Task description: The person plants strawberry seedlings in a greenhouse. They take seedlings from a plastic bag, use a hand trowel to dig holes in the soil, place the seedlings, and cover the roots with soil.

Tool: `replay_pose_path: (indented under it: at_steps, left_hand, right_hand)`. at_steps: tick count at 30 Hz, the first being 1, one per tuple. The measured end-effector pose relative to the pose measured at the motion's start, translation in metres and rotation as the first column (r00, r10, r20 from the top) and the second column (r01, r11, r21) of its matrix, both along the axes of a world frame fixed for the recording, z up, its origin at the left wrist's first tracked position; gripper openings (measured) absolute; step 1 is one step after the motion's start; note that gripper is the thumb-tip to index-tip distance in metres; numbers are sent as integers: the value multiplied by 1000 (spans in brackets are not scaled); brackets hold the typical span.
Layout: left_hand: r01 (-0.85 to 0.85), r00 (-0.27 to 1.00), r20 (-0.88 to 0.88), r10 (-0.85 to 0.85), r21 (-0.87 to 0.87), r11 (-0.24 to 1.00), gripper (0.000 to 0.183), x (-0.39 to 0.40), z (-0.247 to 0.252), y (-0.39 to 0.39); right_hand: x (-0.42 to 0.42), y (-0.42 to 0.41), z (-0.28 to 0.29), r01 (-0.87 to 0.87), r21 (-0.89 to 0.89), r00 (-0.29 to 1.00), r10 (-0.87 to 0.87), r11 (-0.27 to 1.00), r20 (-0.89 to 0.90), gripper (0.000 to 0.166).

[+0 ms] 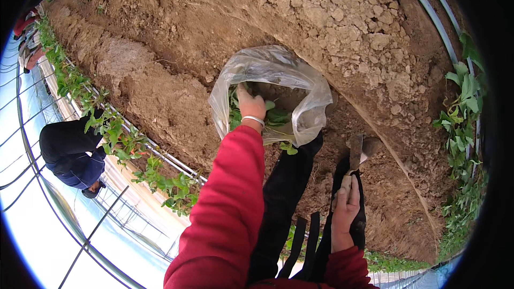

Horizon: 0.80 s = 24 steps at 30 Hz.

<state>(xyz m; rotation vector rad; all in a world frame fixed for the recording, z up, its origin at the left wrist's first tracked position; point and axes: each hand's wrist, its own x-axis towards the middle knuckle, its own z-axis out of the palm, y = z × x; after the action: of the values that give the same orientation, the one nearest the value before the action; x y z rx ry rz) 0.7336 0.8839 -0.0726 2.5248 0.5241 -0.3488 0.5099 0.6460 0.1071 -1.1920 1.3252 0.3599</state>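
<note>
My left hand [250,106], with a silver bangle at its wrist, reaches into the mouth of a translucent plastic bag [267,64]. Green leafy seedlings [277,118] lie inside the bag around it. The fingertips are hidden among leaves, so whether they grip any is unclear. Down at the right, my right hand [346,206] is closed around the handle of a small hand trowel [356,150]. Its metal blade points away from me, above the brown soil. The bag rests on the ground by my feet, in front of my black trouser legs [287,192].
Lumpy dry soil [353,20] rises beyond the bag. Leafy plants with pale pipes [160,150] run along the left; more plants [461,116] and pipes [431,12] edge the right. A person in dark clothes [74,154] bends over at the left, under the greenhouse frame [86,243].
</note>
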Motion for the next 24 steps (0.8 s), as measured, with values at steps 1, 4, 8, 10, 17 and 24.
replay_pose_path:
  at_steps: [1,4,8,10,17,24]
  left_hand:
    - [-240,971,-69,230,-269,933,50,15,5,-14]
    - [-684,726,-442,527,-541,489,44,37,-3,12]
    - [-674,738,-511,441,-524,521,36,51,-13,7]
    - [-548,836,-357,418,-594,589,31,61,-18,3]
    - [-274,956,-267,119,-674,686,41,126,-19,16]
    - [871,342,-806,-483,80,484,32,104,-9,32]
  right_hand:
    - [-4,-3,-2,1,-33,999,-2,999,-43,46]
    - [2,1,-4,-20,-37,998,18,999,-67,46]
    - [12,4,1,70,57,995,-65,996,-78,43]
    - [10,6,-1,70,51,995,-66,996,-73,43]
    - [6,2,-3,44,57,993,-38,997,-108,44]
    - [15,1,-2,60,94,990,-47,994,-135,46]
